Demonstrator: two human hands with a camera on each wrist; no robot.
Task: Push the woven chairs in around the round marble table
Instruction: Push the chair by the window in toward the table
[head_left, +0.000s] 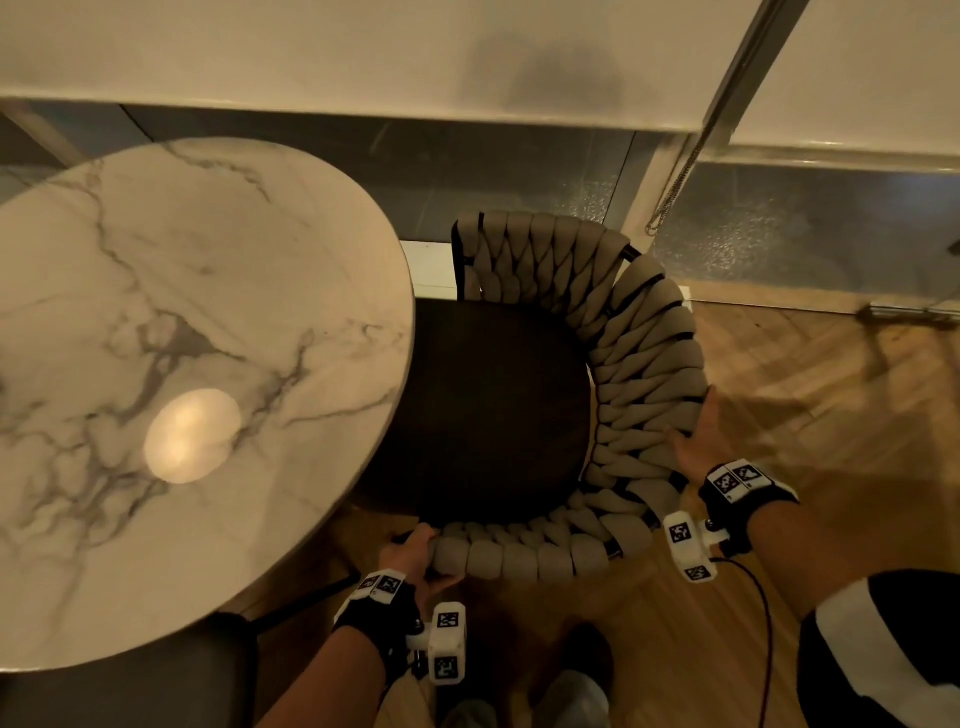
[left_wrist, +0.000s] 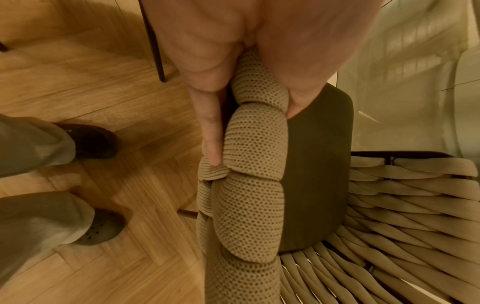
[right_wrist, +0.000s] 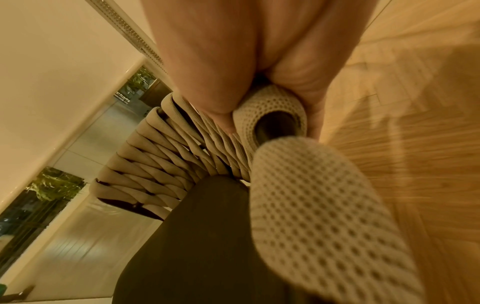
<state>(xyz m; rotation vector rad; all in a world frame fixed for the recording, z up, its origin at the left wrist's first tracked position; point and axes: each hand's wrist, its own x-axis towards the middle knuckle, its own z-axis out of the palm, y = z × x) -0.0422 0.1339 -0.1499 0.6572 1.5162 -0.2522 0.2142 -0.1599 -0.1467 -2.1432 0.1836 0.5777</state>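
Both hands gripping, forearms extended forward and down.
Left hand curls round the woven chair rim's near end; right hand clasps its outer curve.

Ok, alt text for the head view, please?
Both hands hold a woven chair by its curved back, left hand near the round marble table, right hand opposite. Its dark seat sits partly under the tabletop.

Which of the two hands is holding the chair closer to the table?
The left hand: it grips the woven chair at the armrest end beside the marble table. The right hand holds the outer backrest rim.
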